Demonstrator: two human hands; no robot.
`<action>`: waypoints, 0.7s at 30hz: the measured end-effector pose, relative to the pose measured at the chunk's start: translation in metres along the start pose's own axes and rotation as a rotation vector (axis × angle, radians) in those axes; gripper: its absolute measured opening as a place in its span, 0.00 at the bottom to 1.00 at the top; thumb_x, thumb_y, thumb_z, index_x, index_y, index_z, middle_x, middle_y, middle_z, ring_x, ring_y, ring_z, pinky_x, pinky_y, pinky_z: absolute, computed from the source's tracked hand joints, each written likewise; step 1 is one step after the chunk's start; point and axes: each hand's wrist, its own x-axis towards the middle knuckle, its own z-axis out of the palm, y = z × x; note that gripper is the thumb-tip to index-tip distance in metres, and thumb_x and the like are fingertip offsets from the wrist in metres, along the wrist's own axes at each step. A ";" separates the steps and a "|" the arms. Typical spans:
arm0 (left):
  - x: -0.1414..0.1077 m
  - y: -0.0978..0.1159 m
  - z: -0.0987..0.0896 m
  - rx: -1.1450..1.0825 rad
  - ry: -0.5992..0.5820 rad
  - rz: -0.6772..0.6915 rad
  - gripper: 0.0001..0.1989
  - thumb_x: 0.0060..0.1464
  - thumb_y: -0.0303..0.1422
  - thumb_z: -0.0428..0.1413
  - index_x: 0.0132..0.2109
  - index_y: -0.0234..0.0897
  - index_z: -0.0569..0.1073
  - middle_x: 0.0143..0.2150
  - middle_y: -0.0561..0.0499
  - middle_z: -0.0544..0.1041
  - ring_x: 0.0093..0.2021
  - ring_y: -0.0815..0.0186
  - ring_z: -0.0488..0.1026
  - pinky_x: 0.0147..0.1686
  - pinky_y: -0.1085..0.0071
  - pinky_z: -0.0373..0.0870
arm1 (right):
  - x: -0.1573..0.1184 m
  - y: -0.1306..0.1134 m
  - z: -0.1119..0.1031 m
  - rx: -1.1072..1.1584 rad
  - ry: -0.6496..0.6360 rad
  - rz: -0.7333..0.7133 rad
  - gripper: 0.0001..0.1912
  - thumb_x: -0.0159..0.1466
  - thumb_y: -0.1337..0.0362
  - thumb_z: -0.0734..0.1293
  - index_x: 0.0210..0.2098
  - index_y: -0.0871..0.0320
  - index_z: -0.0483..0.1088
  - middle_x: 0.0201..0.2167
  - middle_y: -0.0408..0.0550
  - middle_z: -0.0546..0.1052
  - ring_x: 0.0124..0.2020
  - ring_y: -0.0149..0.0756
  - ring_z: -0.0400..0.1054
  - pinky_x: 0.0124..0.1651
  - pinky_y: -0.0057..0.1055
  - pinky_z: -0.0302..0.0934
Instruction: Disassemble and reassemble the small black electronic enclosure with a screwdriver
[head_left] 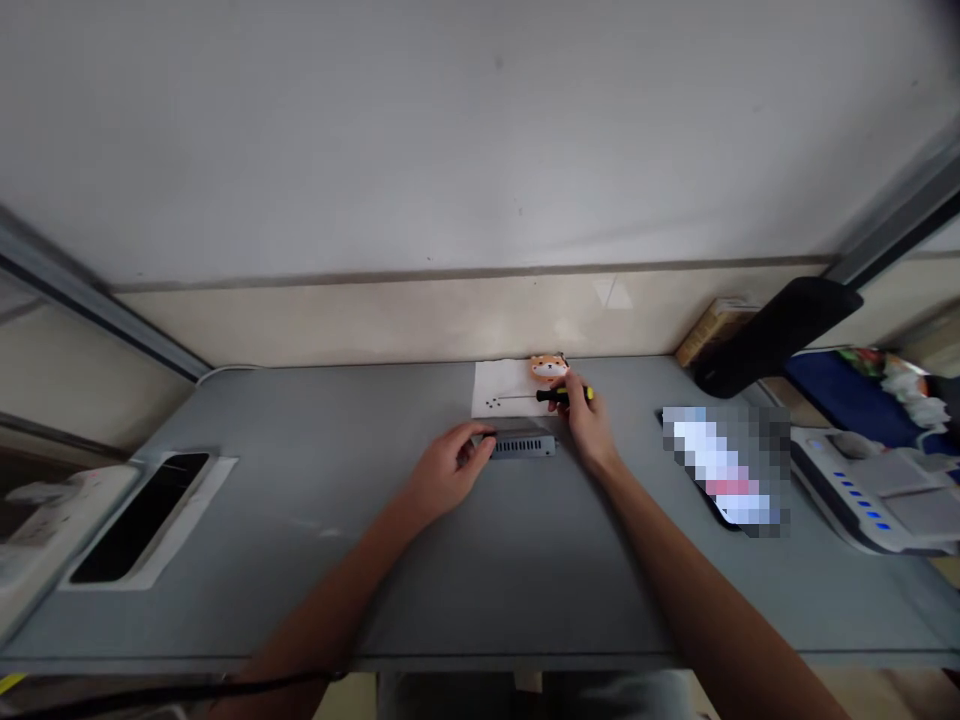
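My right hand (pixel 579 408) is closed round the black and yellow handle of a screwdriver (pixel 551 396). Its thin shaft points left over a sheet of white paper (pixel 514 378), the tip close to several tiny dark screws (pixel 492 403). With thumb and fingers my left hand (pixel 454 465) grips the left end of a flat grey metal case with a row of slots (pixel 525 444), which lies on the desk just in front of the paper. An orange and white animal-faced item (pixel 549 367) sits at the paper's far right corner, beside my right hand.
The grey desk (pixel 262 440) meets a wall at the back. On the left lie a dark phone (pixel 142 518) and a white power strip (pixel 60 530). To the right are a blurred-out phone (pixel 716 465), a white device with blue marks (pixel 862 495), a black upright object (pixel 780 335) and a book (pixel 712 325).
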 end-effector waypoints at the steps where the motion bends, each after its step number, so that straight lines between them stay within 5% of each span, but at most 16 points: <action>1: 0.000 0.000 0.001 -0.029 0.008 -0.024 0.18 0.64 0.47 0.51 0.47 0.41 0.78 0.37 0.49 0.82 0.35 0.63 0.78 0.37 0.67 0.75 | 0.000 0.000 0.000 -0.021 -0.012 -0.005 0.32 0.58 0.29 0.61 0.29 0.53 0.69 0.20 0.41 0.70 0.22 0.33 0.61 0.29 0.32 0.57; 10: 0.007 0.002 0.006 -0.267 0.037 -0.236 0.28 0.59 0.61 0.48 0.36 0.40 0.72 0.19 0.56 0.70 0.19 0.66 0.72 0.23 0.71 0.67 | 0.001 -0.008 -0.002 0.211 0.085 0.134 0.30 0.53 0.30 0.64 0.26 0.52 0.67 0.16 0.40 0.67 0.19 0.32 0.59 0.24 0.30 0.52; 15: 0.007 -0.002 0.008 -0.287 0.059 -0.227 0.32 0.62 0.62 0.43 0.42 0.38 0.74 0.16 0.57 0.69 0.19 0.65 0.72 0.24 0.70 0.67 | -0.003 -0.016 -0.004 0.342 -0.023 0.145 0.27 0.51 0.34 0.67 0.25 0.52 0.66 0.16 0.39 0.65 0.17 0.29 0.57 0.21 0.29 0.49; 21: 0.003 -0.007 -0.004 -0.118 0.377 -0.070 0.24 0.67 0.52 0.45 0.41 0.39 0.75 0.29 0.52 0.76 0.23 0.69 0.67 0.23 0.72 0.62 | -0.012 -0.016 0.003 0.313 -0.101 0.138 0.27 0.54 0.34 0.66 0.23 0.52 0.65 0.15 0.39 0.65 0.16 0.29 0.57 0.20 0.29 0.49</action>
